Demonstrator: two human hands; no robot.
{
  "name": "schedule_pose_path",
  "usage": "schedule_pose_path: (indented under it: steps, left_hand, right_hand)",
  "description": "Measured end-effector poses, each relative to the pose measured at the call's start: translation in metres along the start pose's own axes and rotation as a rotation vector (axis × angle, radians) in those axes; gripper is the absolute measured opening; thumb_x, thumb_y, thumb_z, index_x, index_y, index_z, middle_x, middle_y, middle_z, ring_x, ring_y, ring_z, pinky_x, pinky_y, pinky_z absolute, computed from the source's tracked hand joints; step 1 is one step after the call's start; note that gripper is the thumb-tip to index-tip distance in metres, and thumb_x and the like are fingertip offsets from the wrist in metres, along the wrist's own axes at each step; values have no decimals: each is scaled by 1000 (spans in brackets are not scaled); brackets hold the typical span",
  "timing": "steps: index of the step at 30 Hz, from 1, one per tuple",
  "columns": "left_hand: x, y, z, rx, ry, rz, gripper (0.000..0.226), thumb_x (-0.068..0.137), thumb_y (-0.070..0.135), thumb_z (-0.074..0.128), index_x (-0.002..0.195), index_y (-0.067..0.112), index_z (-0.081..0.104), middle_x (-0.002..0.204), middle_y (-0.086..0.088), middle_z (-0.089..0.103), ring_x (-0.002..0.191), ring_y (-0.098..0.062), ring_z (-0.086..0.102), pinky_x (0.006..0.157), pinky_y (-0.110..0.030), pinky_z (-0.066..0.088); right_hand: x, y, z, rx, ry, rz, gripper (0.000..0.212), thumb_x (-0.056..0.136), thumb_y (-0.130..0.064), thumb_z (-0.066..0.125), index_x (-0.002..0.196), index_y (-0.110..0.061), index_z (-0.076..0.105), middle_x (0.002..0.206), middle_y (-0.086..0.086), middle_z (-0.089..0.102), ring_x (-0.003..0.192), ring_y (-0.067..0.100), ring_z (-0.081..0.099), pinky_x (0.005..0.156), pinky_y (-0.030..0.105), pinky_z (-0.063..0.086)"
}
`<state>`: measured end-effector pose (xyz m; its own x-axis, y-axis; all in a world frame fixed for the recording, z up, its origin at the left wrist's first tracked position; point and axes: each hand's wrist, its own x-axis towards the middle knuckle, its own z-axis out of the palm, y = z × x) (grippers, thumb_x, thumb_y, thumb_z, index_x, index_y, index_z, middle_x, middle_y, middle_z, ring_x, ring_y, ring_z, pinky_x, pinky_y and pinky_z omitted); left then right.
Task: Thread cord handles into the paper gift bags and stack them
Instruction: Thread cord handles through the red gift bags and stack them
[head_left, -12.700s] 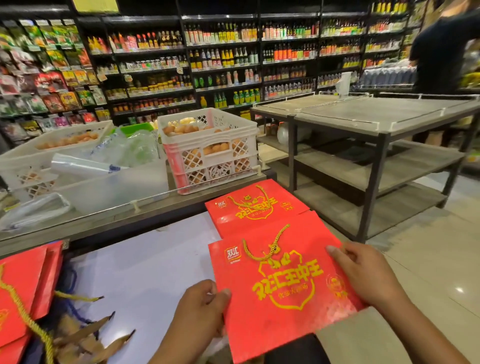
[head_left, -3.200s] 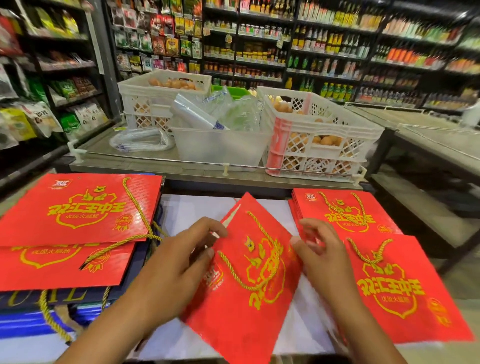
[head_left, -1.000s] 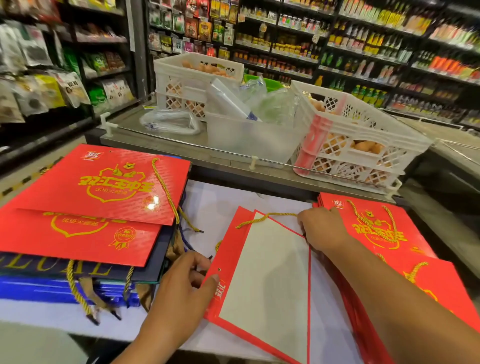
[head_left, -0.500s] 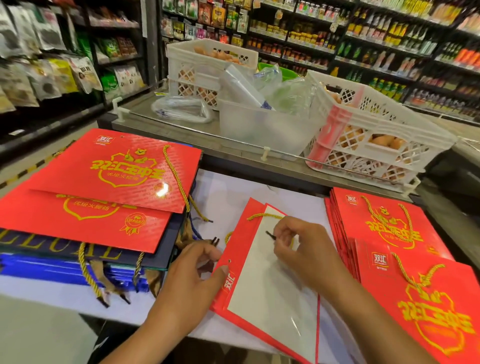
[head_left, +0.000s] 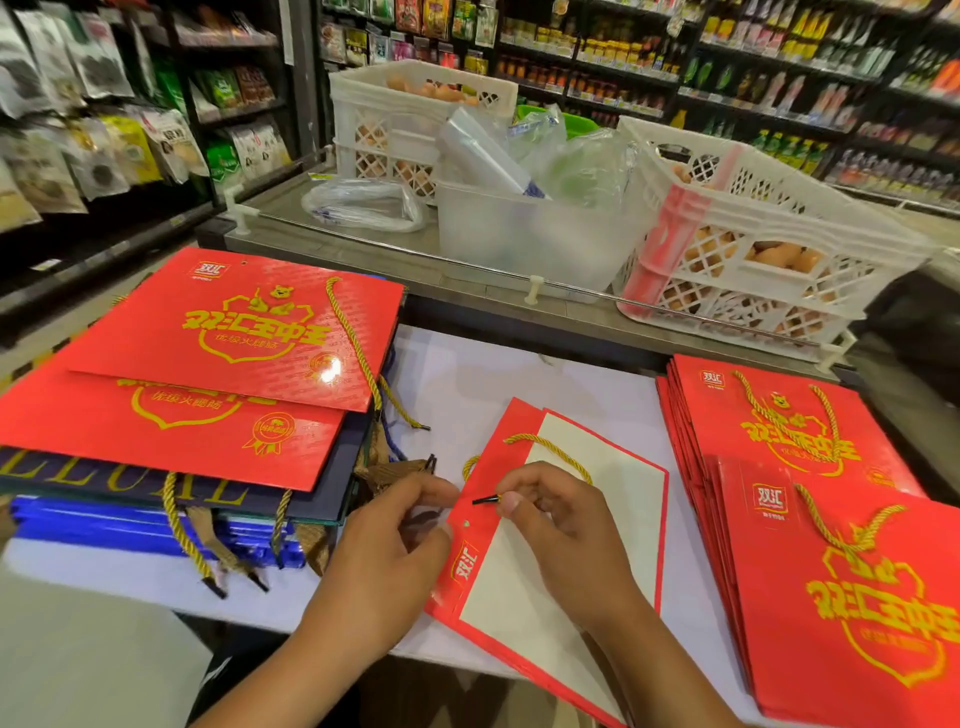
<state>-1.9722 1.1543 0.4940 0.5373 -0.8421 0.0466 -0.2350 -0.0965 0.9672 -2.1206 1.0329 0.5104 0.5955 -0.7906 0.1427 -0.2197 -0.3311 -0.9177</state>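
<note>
poking the cord tip toward the little hole

while the flat red bag (head_left: 561, 525) lay on the white table (head_left: 467, 384) in the near middle, the right hand (head_left: 563, 530) pinched the black tip (head_left: 485, 500) of the gold cord (head_left: 550, 449) between thumb and finger. the tip pointed left, near a small hole (head_left: 466, 524) in the red top strip of the bag but not in it yet. the left hand (head_left: 395, 540) held the left edge of the bag with bent fingers, its thumb on the red strip.

the bag looked light and thin, so it would likely slide on the smooth table unless a hand held it down close to the hole. the paper could bend or tear there if pulled hard. the cord looked soft and floppy; only its hard tip seemed stiff enough to push through, so that was the best place to hold.

a stack of done bags (head_left: 810, 519) sat on the right, with cords on. another pile of bags (head_left: 208, 364) sat on the left.
</note>
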Motion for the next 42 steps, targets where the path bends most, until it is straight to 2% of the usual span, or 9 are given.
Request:
schedule_pose_path:
  steps: [5, 7, 10, 14, 18, 22, 30, 42]
  left_hand:
    - [-3, 1, -1, -84, -15, 34, 38, 98, 0, 61, 99, 35, 73, 105, 11, 75, 105, -8, 71, 89, -29, 56]
    - [-2, -1, -4, -123, 3, 36, 39, 99, -6, 57, 100, 30, 73, 104, 7, 74, 104, -12, 70, 90, -29, 55]
    - [2, -6, -7, -120, 10, 8, 45, 97, -13, 54, 107, 27, 72, 104, 7, 74, 104, -12, 69, 94, -36, 56]
    - [2, -4, -4, -86, -16, 9, 36, 93, 2, 72, 111, 33, 70, 101, 11, 75, 99, -10, 69, 90, -27, 56]
    - [2, -2, 1, -42, 9, -15, 23, 90, 17, 78, 103, 32, 69, 94, 16, 74, 93, -5, 70, 82, -23, 55]
    - [5, -10, 0, 32, -35, 4, 9, 94, 18, 75, 95, 27, 76, 95, 11, 77, 94, -11, 74, 87, -38, 61]
    - [5, -12, 1, 26, -48, 26, 16, 95, 14, 74, 94, 28, 81, 101, 10, 78, 96, -14, 75, 88, -42, 60]
    - [3, -6, 0, 33, -50, 56, 18, 95, 13, 74, 92, 30, 81, 100, 12, 78, 96, -11, 73, 87, -36, 60]
  right_hand:
    - [5, 7, -5, 34, -40, -49, 17, 98, -11, 68, 95, -26, 77, 98, -9, 76, 101, 14, 70, 86, 22, 55]
    - [9, 8, -7, 51, -91, -59, 16, 96, -8, 71, 95, -22, 78, 98, -5, 76, 101, 17, 70, 88, 27, 57]
    - [17, 6, -10, 58, -180, -72, 12, 95, -7, 73, 97, -18, 79, 98, -2, 77, 101, 22, 71, 90, 39, 60]
    - [24, 6, -16, 49, -240, -88, 11, 94, -7, 73, 96, -17, 78, 100, 0, 77, 102, 25, 71, 94, 47, 58]
    - [18, 12, -16, 29, -211, -109, 11, 96, -11, 71, 94, -19, 78, 99, -2, 76, 102, 23, 71, 93, 45, 59]
    - [15, 16, -12, -52, -207, -141, 14, 94, -10, 73, 91, -23, 76, 95, -11, 74, 100, 17, 70, 89, 39, 60]
    - [15, 20, -12, -32, -200, -155, 11, 95, -18, 74, 95, -28, 78, 100, -14, 75, 104, 16, 71, 92, 38, 60]
    - [16, 22, -13, -4, -194, -156, 12, 94, -21, 75, 97, -31, 79, 101, -14, 76, 105, 18, 71, 92, 41, 61]
